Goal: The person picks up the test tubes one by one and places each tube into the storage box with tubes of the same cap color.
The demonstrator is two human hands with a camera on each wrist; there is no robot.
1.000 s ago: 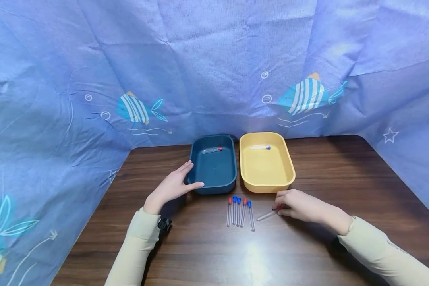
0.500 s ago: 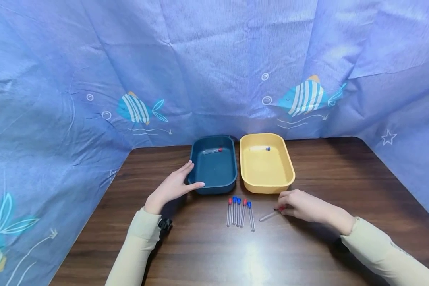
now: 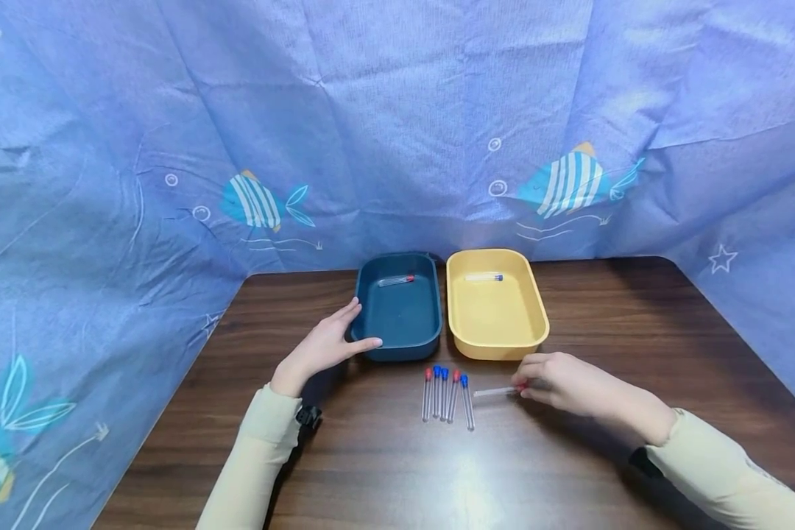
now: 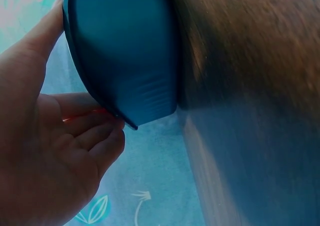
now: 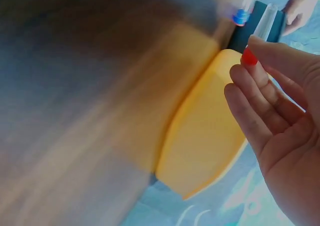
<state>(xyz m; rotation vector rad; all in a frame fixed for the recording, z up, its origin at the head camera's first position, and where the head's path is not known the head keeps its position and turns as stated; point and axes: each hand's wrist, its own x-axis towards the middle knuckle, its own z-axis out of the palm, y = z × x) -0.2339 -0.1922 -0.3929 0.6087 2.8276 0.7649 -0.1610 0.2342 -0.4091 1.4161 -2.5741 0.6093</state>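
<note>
My right hand point(image 3: 566, 383) pinches a clear test tube point(image 3: 493, 391) by its red cap point(image 5: 249, 57), thumb against fingers. The tube lies nearly level, its rounded end pointing left, in front of the yellow bin point(image 3: 497, 320). My left hand point(image 3: 321, 346) rests on the dark blue bin point(image 3: 397, 335), fingers along its left rim and thumb at the front rim. Between the hands, several test tubes with red caps point(image 3: 428, 374) and blue caps point(image 3: 464, 380) lie in a row, caps towards the bins.
One red-capped tube point(image 3: 395, 281) lies at the back inside the blue bin, and one blue-capped tube point(image 3: 483, 277) inside the yellow bin. Both bins stand side by side at the back of the wooden table point(image 3: 384, 471), before a blue fish-print curtain point(image 3: 397, 132).
The tube in my right hand has swung from slanting down to the left to nearly level. My left hand stays on the blue bin.
</note>
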